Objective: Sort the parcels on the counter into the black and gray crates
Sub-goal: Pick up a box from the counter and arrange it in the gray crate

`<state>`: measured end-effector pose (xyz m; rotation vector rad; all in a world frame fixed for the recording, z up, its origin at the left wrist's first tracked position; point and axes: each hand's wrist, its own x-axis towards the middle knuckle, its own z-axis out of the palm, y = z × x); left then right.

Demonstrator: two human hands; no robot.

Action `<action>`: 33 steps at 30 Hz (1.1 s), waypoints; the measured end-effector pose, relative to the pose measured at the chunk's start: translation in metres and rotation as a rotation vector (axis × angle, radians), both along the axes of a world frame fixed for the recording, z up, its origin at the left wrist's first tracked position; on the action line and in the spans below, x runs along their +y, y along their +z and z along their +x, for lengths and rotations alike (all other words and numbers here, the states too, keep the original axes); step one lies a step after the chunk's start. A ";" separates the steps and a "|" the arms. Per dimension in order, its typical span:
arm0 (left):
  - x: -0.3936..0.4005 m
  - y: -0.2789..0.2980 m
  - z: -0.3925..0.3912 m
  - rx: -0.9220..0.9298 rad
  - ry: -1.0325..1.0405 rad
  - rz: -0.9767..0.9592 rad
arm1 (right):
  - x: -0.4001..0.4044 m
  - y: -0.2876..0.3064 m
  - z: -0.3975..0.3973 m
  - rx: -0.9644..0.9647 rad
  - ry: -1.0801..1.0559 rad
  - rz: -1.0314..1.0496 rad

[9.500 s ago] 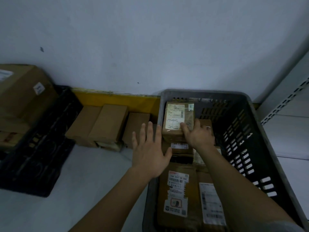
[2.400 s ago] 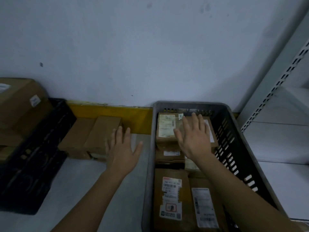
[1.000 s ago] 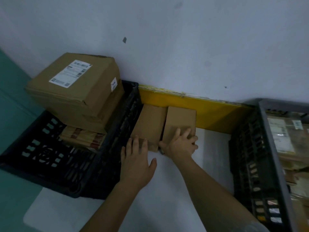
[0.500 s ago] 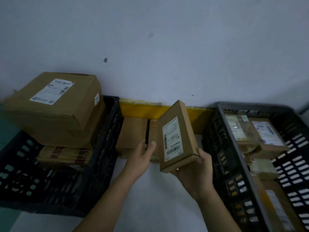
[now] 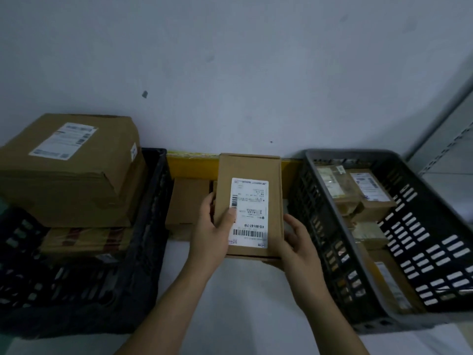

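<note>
Pretty dim shot, so a lot is hard to read. The label (image 5: 248, 212) on the held parcel (image 5: 252, 198) faces the camera but only the barcode and a number string come through, the rest is too small. Behind it, one more parcel (image 5: 188, 201) sits on the worktop (image 5: 245, 303) against the yellow strip (image 5: 190, 165), mostly hidden by the held one and the left hand (image 5: 213, 235). There may be another right behind, can't tell.

Black crate (image 5: 143, 252) on the left runs off the frame edge; a big box (image 5: 71, 167) sits on top of flatter packets (image 5: 87, 240) that are too dark to make out. Gray crate (image 5: 435, 201) on the right has several parcels inside, the near ones cut off by its wall and blurry.

Hands: both are on the parcel, held up above the worktop between the two crates, tilted toward the camera. Left grip is clamped on its left edge, thumb lying across the label. Right hand (image 5: 298, 245) cups the lower right corner from underneath, fingers mostly hidden beneath the parcel. Both forearms come in from the bottom.
</note>
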<state>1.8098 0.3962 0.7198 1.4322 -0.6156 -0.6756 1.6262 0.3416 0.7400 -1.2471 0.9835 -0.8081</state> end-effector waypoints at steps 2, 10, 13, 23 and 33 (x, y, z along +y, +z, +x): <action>0.000 0.006 -0.002 -0.057 -0.045 0.021 | -0.002 0.006 -0.005 0.051 0.005 -0.138; -0.009 0.065 0.007 -1.340 -0.147 0.291 | -0.060 0.069 -0.046 0.362 0.288 -0.487; -0.021 0.069 0.000 -1.386 -0.379 0.310 | -0.074 0.082 -0.052 0.408 0.387 -0.555; -0.035 0.048 -0.012 -0.491 -0.272 0.190 | -0.067 0.062 -0.069 0.392 -0.061 -0.592; -0.093 0.038 -0.107 -0.284 -0.254 0.151 | -0.054 0.037 -0.131 0.485 -0.194 -0.480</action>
